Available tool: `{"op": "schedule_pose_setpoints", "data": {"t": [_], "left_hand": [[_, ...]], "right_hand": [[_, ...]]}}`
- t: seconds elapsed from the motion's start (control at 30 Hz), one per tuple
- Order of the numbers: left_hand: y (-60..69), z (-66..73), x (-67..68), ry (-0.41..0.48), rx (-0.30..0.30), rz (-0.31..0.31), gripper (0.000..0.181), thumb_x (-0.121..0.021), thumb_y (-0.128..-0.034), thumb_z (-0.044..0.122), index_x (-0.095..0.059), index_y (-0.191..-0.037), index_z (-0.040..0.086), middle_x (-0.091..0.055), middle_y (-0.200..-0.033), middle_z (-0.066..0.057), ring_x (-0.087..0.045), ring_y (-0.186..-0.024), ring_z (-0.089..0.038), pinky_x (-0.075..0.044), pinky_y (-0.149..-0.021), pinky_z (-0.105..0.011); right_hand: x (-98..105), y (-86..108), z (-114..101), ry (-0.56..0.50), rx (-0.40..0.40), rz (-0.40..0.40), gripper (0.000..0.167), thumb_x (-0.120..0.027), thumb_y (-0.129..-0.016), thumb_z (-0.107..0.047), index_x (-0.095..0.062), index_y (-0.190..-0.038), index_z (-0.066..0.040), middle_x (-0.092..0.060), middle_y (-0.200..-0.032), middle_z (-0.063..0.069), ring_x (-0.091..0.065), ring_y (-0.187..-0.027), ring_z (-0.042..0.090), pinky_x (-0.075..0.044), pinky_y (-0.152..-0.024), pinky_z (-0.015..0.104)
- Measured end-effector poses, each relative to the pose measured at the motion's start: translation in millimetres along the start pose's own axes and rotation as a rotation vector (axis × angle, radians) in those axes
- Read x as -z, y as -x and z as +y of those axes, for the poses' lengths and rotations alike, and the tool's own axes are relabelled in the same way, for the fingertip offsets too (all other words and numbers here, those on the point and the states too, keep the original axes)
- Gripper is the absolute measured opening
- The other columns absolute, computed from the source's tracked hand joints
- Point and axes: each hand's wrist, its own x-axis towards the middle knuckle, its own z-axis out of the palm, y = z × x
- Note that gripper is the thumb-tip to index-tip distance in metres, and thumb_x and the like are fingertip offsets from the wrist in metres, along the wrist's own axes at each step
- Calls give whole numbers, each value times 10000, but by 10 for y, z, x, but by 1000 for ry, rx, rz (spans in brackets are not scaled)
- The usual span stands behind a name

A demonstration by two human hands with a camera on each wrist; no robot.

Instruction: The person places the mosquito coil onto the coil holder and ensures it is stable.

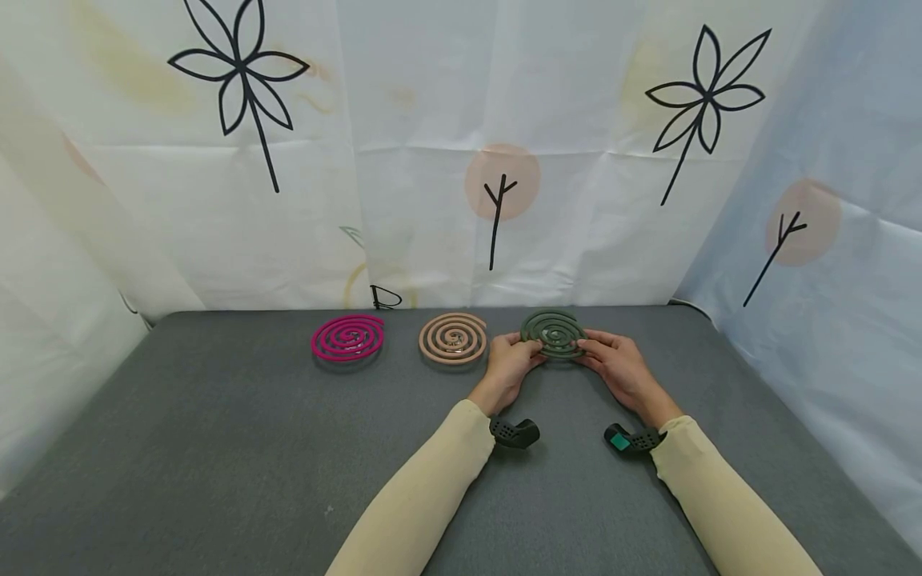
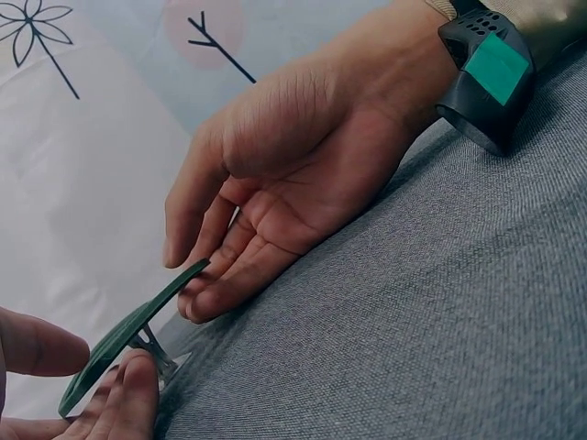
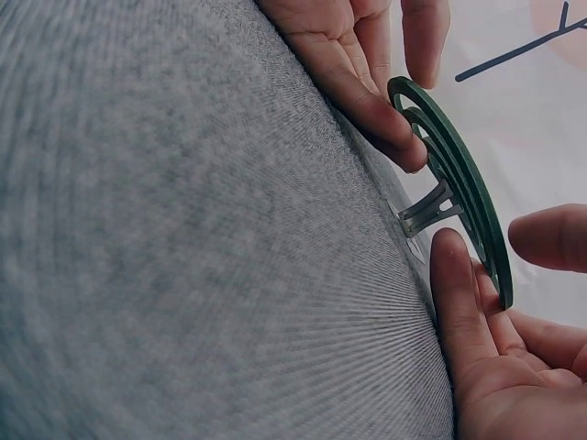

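A green mosquito coil (image 1: pixel 553 333) lies nearly flat at the back of the table, raised on a small metal stand (image 3: pixel 429 209). My left hand (image 1: pixel 510 366) holds its left rim lightly, thumb above and fingers underneath. At the opposite rim, my right hand (image 1: pixel 621 370) holds it the same way. In the left wrist view, the right hand (image 2: pixel 284 165) rests low beside the coil (image 2: pixel 124 339), palm turned inward. The right wrist view catches the coil (image 3: pixel 468 192) edge-on between both hands, with the stand's foot close to the cloth.
To the left stand a tan mosquito coil (image 1: pixel 452 338) and a magenta one (image 1: pixel 347 338), in a row with the green coil. Grey cloth (image 1: pixel 216 448) covers the table. A white patterned curtain (image 1: pixel 418 224) hangs right behind the back edge and along both sides.
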Motion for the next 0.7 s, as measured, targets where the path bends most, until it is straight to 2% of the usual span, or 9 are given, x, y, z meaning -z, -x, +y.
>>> {"op": "schedule_pose_setpoints", "data": {"t": [0.4,0.7], "left_hand": [[14,2,-4,9,0,10,403,-555,-1005,-40,-478,-1385,-151,-562,-1292,-254,-602,-1216,-331,-559,-959,-379],[11,8,-10,9,7,14,402,-552,-1004,-42,-482,-1385,-148,-565,-1290,-248,-601,-1219,-326,-561,-953,-360]], "right_hand": [[-5,-6,5,-6,-9,17,570,-463,-1081,-65,-208,-1556,118,-238,-1601,290,-496,-1276,168,-506,-981,201],[-15,-6,-5,-12,-1,28,559,-475,-1077,-63,-236,-1541,137,-283,-1572,308,-551,-1162,78,-514,-964,195]]}}
